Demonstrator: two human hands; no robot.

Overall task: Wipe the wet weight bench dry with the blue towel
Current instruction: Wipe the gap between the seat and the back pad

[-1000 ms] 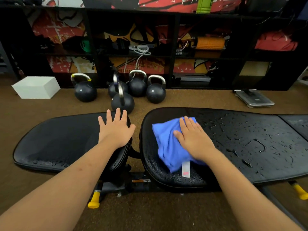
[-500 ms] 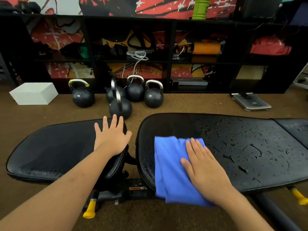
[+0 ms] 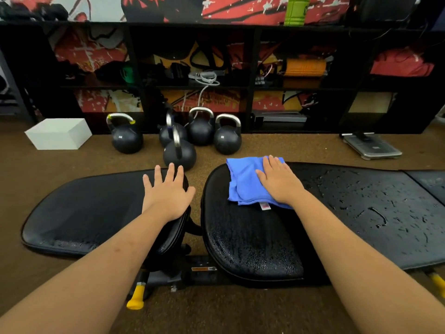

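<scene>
The black weight bench stretches across the view in two pads. Its long back pad [image 3: 361,213] carries water drops and streaks on the right part, and fine droplets cover its near left end. The blue towel [image 3: 243,184], bunched, lies at the far left corner of that pad. My right hand [image 3: 279,182] presses flat on the towel with straight fingers. My left hand [image 3: 166,191] rests flat on the right end of the seat pad [image 3: 84,213], fingers spread.
Several black kettlebells [image 3: 179,153] stand on the brown floor just beyond the bench. A white box [image 3: 57,133] sits at far left, a scale [image 3: 373,147] at far right. Black shelving [image 3: 255,75] lines the back. Yellow-tipped bench knobs [image 3: 135,302] stick out below.
My right hand has pushed the towel from the pad's near edge up to its far left corner, bunching it. My left hand stays on the seat pad.
</scene>
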